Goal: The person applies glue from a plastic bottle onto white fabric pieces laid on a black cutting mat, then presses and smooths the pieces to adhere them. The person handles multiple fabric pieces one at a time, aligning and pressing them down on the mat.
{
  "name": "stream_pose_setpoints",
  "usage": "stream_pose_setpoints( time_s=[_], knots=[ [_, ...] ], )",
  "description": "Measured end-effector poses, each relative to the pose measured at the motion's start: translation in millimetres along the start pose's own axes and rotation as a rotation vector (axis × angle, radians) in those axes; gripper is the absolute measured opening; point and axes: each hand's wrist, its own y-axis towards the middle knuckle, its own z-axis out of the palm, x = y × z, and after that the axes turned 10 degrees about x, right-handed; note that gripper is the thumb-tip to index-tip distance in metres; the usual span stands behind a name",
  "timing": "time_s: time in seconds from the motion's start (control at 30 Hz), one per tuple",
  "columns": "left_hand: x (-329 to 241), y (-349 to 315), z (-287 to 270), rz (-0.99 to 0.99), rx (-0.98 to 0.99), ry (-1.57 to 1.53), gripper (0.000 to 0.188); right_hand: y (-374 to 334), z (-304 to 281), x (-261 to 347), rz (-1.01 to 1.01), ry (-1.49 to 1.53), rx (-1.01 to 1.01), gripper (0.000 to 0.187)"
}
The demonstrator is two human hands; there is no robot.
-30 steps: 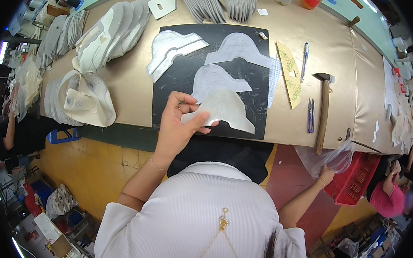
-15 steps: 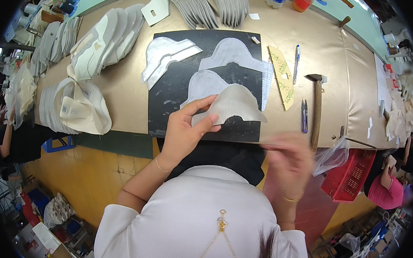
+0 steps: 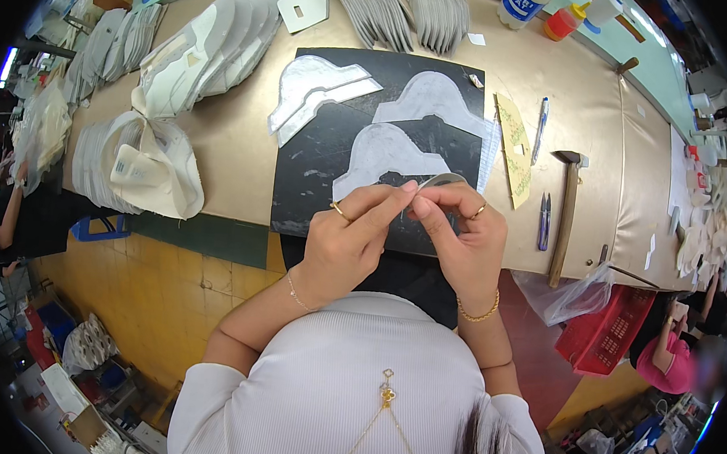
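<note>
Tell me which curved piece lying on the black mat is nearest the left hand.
The lowest piece, just beyond the left hand; the others, upper left and upper right, lie farther.

Held piece [image 3: 443,179], at the fingertips of the left hand [image 3: 337,249] and right hand [image 3: 473,245]: pale grey.
Mat [image 3: 303,185], ahead of both hands: black, pale scuff marks.
Curved cut piece [image 3: 386,151], just ahead of the left hand: whitish grey, mottled.
Table cover [image 3: 238,151], left of the left hand: plain gold-beige.
Flat template [image 3: 514,153], ahead and right of the right hand: pale yellow, green printed pattern.
Hammer [image 3: 566,216], right of the right hand: brown handle, dark head.
Basket [image 3: 599,332], farther right: solid red.
</note>
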Motion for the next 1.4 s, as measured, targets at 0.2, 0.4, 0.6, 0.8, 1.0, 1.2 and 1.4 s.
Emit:
stream_pose_setpoints(
  time_s=[0.2,0.4,0.6,0.8,1.0,1.2,1.4],
  knots=[
    [2.9,1.3,-5.2,0.058,0.051,0.065,0.05,-3.0,-5.8,2.0,0.051,0.019,0.054,0.009],
    [4.6,-3.7,-4.8,0.006,0.07,-0.076,0.039,-6.6,-8.0,1.5,0.156,0.159,0.129,0.009],
    [-8.5,3.9,-7.7,-0.257,0.101,-0.545,0.024,-4.2,-10.1,0.1,0.058,0.033,0.166,0.007],
    [-2.2,-1.4,-19.8,-0.509,0.16,-0.733,0.013,0.8,-4.3,10.9,0.022,-0.219,0.253,0.006],
    [2.7,3.4,-21.4,-0.546,0.116,-0.703,0.014,1.0,-1.6,-20.9,0.066,-0.183,0.154,0.007],
    [1.1,-5.5,-11.3,-0.454,-0.016,-0.528,0.011,11.9,13.2,-26.1,-0.078,-0.28,0.207,0.008],
    [11.7,-9.1,-1.4,-0.125,-0.069,-0.161,0.011,14.8,10.0,-27.2,-0.042,-0.248,0.262,0.009]
  ],
)
